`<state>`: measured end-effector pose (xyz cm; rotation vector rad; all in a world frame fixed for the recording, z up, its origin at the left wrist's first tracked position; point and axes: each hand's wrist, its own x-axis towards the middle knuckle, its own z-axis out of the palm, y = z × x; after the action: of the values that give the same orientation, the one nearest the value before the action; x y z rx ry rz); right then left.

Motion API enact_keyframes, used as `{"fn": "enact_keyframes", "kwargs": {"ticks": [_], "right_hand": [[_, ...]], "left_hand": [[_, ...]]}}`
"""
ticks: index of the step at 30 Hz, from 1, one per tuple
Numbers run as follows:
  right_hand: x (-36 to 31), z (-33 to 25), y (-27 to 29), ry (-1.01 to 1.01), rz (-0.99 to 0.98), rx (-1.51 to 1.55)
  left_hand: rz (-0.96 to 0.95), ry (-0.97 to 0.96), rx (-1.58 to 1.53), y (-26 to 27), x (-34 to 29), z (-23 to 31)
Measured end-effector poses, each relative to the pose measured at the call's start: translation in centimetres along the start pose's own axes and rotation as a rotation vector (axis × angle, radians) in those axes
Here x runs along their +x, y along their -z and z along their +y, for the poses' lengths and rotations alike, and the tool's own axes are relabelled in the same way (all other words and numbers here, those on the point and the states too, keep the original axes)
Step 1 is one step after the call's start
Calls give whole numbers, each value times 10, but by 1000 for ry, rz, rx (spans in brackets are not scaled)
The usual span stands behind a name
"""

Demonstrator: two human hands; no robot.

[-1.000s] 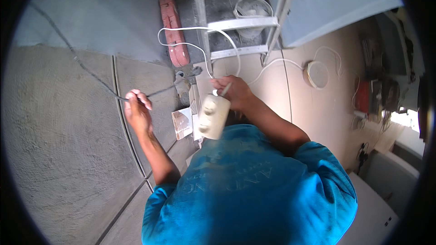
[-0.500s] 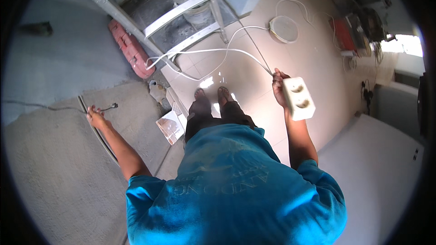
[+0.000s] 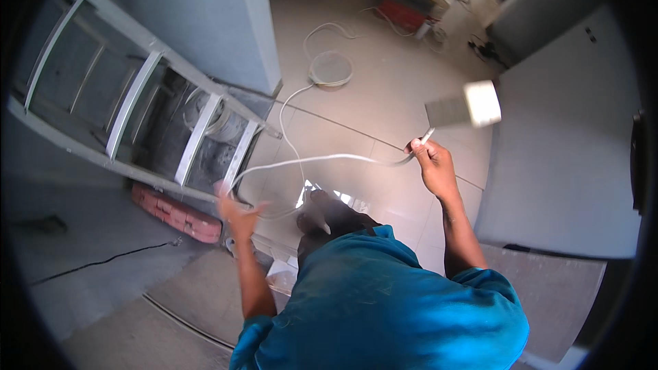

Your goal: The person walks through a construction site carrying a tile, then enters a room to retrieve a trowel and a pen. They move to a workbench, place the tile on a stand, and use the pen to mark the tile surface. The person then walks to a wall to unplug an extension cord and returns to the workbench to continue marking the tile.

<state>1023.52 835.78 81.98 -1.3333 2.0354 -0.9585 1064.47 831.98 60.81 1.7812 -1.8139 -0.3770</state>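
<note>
My right hand (image 3: pixel 436 166) has its thumb and first finger shut in a pinch, with the other fingers curled in, and it has hold of the white cable (image 3: pixel 343 157) right by the socket block (image 3: pixel 466 105). The block sticks out past the fingertips, up and a bit to the right, and looks blurry; the fingers are on the cable and not on the block. Only a short bit of cable shows between the pinch and the block. On the other side of the pinch, the cable runs left in a soft bend, high over the tiled floor (image 3: pixel 391 195), to my left hand (image 3: pixel 240 218). That hand is blurry too, with the thumb and fingers spread apart, and I can't tell if they touch the cable. Near it, a long pinkish-red case (image 3: pixel 179 214) lies next to the foot end of a metal ladder (image 3: pixel 136 105). Toward the far edge of the floor, near the corner of the wall (image 3: pixel 250 27), sits a round tub (image 3: pixel 331 67), with more white cable beside it. Below the case, a thin black cord (image 3: pixel 110 260) stretches across, and its tip comes near the case. I see both my hands well apart.
</note>
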Motion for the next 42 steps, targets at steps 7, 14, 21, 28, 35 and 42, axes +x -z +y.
{"fn": "enact_keyframes", "kwargs": {"ticks": [7,14,21,28,35,42], "right_hand": [[-66,-39,117,38,48,1228],[-132,82,349,-113,1439,527],[-140,244,314,-658,1042,211],[33,227,122,-421,355,1049],[123,233,209,-377,334,1616],[167,350,318,-459,606,1551]], "left_hand": [[-963,-246,-25,-168,3,56],[-1194,-136,33,-139,-10,-41],[-650,586,-445,-162,76,125],[-934,-629,-266,-198,31,462],[-1277,-777,-265,-207,105,492],[-962,-499,-10,-239,282,434]]}}
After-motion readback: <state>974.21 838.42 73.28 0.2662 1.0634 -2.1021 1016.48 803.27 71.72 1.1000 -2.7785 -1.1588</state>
